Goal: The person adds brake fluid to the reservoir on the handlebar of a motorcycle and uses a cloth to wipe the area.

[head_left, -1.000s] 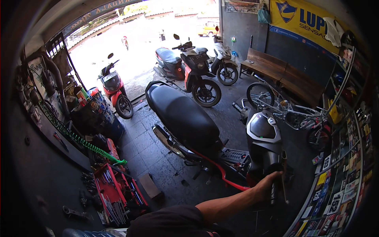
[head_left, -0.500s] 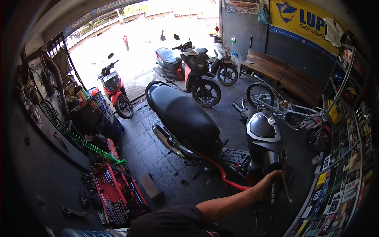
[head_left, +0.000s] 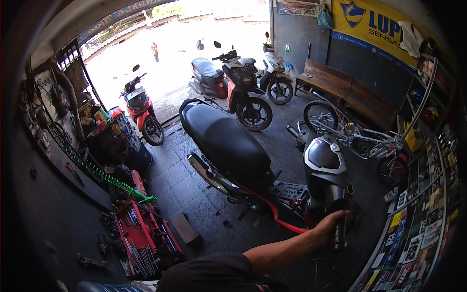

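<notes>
My left hand (head_left: pixel 327 228) is closed round the near handlebar grip (head_left: pixel 339 241) of a black, white and red scooter (head_left: pixel 228 138). Its arm reaches in from the lower middle, out of a dark sleeve. The scooter stands across the middle, long black seat to the left and headlight cowl (head_left: pixel 325 155) to the right. Beside the grip, the thin brake lever now lies so close that it hardly shows apart. My right hand is out of sight.
A red tool tray (head_left: pixel 130 214) holding several tools and a brown block (head_left: pixel 185 228) are on the floor at left. Packed shelves (head_left: pixel 423 233) line the right. Behind stand more scooters (head_left: pixel 253 109), a stripped motorcycle frame (head_left: pixel 369 138) and a wooden bench (head_left: pixel 335 85).
The brake lever, which stuck out to the right of the grip, has come in close against it. My hand stays on the grip; the scooter has hardly moved.
</notes>
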A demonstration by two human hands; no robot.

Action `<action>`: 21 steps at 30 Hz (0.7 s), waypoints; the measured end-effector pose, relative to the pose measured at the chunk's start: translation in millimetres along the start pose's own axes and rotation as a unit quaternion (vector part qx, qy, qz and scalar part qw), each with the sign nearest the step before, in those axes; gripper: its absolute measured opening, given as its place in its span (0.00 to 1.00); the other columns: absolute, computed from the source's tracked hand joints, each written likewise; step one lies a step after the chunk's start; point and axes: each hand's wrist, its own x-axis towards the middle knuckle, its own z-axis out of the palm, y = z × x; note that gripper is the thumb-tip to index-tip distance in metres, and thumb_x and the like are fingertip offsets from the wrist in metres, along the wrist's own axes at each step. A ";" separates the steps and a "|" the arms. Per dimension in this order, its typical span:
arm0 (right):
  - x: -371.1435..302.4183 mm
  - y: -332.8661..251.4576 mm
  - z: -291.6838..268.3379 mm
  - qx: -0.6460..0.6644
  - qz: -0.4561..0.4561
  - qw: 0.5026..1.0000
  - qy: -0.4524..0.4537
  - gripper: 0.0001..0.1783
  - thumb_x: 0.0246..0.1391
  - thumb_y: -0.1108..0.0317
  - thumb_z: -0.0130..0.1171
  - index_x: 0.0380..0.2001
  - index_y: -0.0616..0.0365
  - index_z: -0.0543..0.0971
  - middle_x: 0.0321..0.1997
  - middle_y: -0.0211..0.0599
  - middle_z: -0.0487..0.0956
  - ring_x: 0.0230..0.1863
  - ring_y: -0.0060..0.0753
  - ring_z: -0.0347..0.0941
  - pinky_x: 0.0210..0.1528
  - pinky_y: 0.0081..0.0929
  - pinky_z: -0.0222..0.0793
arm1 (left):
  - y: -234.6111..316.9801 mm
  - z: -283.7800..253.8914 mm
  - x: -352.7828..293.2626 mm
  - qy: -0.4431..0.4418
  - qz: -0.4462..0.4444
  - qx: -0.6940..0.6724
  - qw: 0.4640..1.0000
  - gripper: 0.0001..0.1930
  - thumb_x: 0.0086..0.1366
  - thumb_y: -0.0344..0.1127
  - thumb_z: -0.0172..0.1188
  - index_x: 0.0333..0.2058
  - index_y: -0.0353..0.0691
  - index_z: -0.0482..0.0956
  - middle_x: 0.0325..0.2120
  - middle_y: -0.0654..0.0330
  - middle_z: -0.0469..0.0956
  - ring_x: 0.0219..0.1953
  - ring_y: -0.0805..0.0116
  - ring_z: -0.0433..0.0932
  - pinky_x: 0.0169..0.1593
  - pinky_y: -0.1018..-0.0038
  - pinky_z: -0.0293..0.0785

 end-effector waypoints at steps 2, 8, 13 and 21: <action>-0.4 -4.8 1.2 0.008 0.001 1.000 -0.006 0.43 0.43 0.67 0.75 0.59 0.71 0.64 0.38 0.41 0.77 0.31 0.31 0.75 0.34 0.29 0.75 | -3.0 -5.4 5.3 -0.007 0.007 0.004 1.000 0.18 0.66 0.50 0.56 0.42 0.40 0.78 0.29 0.61 0.79 0.31 0.66 0.80 0.37 0.64 0.81; -0.6 -3.4 -1.1 0.016 0.004 1.000 -0.008 0.38 0.44 0.66 0.75 0.55 0.70 0.67 0.33 0.38 0.78 0.28 0.29 0.75 0.30 0.27 0.75 | -4.2 6.4 2.1 -0.015 0.013 -0.038 0.999 0.18 0.65 0.54 0.57 0.33 0.45 0.77 0.27 0.63 0.76 0.29 0.68 0.76 0.36 0.67 0.74; 1.2 -1.6 -0.7 0.002 -0.005 1.000 0.012 0.35 0.44 0.66 0.75 0.52 0.68 0.68 0.35 0.40 0.78 0.31 0.30 0.75 0.32 0.28 0.75 | -1.4 12.8 -0.5 -0.001 -0.011 -0.037 0.999 0.18 0.65 0.55 0.56 0.33 0.44 0.77 0.27 0.62 0.77 0.30 0.67 0.77 0.37 0.65 0.75; -5.0 4.1 -3.8 -0.001 -0.026 0.999 0.044 0.30 0.45 0.67 0.74 0.49 0.64 0.70 0.39 0.43 0.78 0.35 0.31 0.76 0.34 0.28 0.76 | -1.3 14.8 -13.8 0.017 0.003 -0.034 0.999 0.19 0.65 0.52 0.57 0.40 0.42 0.77 0.29 0.62 0.78 0.29 0.67 0.78 0.34 0.66 0.77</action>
